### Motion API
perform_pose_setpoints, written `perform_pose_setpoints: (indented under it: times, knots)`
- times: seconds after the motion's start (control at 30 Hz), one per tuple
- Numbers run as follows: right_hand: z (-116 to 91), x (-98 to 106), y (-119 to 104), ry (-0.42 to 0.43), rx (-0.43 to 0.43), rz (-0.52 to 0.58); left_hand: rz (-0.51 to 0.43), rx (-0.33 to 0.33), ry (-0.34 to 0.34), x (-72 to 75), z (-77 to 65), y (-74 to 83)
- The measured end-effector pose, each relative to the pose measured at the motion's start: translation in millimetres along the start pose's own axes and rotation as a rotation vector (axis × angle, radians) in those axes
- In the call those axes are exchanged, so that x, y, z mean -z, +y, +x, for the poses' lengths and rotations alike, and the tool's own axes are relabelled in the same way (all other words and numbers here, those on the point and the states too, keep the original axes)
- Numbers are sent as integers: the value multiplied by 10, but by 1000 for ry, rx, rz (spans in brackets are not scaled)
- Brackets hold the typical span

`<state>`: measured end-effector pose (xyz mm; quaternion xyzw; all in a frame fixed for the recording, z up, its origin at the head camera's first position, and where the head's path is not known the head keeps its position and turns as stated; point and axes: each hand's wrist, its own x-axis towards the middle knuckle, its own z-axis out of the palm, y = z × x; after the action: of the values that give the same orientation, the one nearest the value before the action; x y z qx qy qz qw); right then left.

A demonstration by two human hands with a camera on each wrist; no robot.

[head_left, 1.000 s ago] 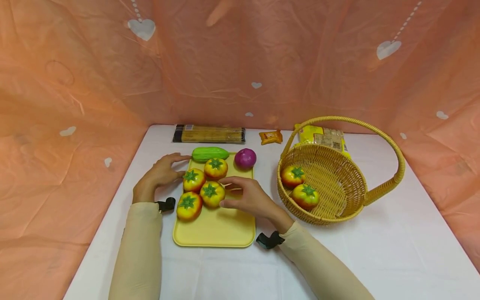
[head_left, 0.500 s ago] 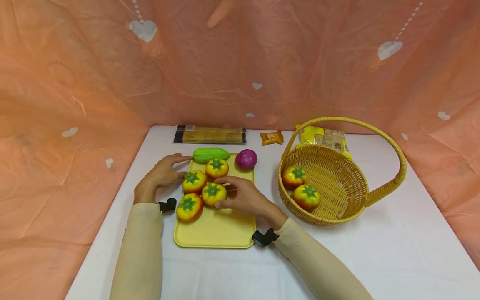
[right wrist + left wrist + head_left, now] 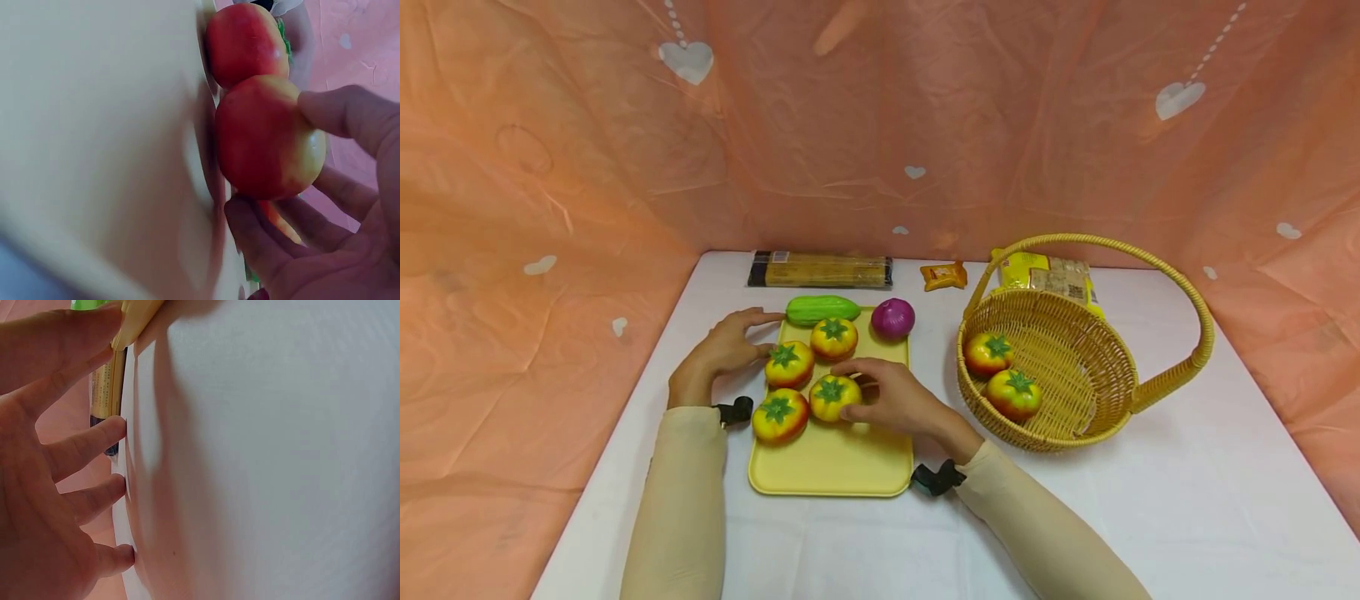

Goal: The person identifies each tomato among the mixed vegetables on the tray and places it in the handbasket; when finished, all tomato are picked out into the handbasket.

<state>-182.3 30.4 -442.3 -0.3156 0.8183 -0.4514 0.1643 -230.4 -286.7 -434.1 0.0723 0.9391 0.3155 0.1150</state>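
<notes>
My right hand (image 3: 891,396) grips a yellow-red tomato (image 3: 833,398) with a green leafy top, low over the yellow tray (image 3: 831,467). In the right wrist view, the thumb lies on one side of this tomato (image 3: 265,140) and the fingers on the other. Three more tomatoes (image 3: 780,415) sit on the tray, to the left of and behind the held one. A green gourd-like vegetable (image 3: 822,310) and a purple onion (image 3: 892,319) lie at its far end. Beside the tray's left edge, my left hand (image 3: 722,346) is spread, its thumb and forefinger at the rim (image 3: 134,325).
To the right stands a wicker basket (image 3: 1120,367) with a tall handle and two tomatoes (image 3: 1013,394) inside. Along the back lie a pack of noodles (image 3: 827,271), a small orange packet (image 3: 943,275) and a yellow bag (image 3: 1052,275). A pink curtain hangs behind.
The right hand has closed around the nearest right tomato and shifted it slightly right and toward the front, apart from the others. The left hand stays at the tray edge.
</notes>
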Motion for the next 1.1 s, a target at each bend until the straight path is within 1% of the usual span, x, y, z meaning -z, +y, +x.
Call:
perform_pose_setpoints:
  times: [0.27, 0.47, 0.57, 0.67, 0.73, 0.83, 1.1]
  knots:
    - [-263, 127, 11, -7, 32, 25, -6, 0, 0, -1, 0, 8]
    - [-574, 297, -13, -15, 15, 101, 10, 6, 1, 2, 12, 3]
    - [-740, 397, -30, -11, 21, 125, 18, 10, -1, 3, 17, -3]
    - [-899, 500, -27, 16, 49, 135, 15, 12, -4, 4, 11, -1]
    - [-1010, 569, -11, 44, 50, 139, 11, 12, -6, 6, 0, 4]
    - [-1171, 673, 2, 86, 42, 150, 7, 9, -5, 6, -10, 8]
    - [-1568, 967, 16, 190, 13, 234, 3, 9, -3, 3, -10, 18]
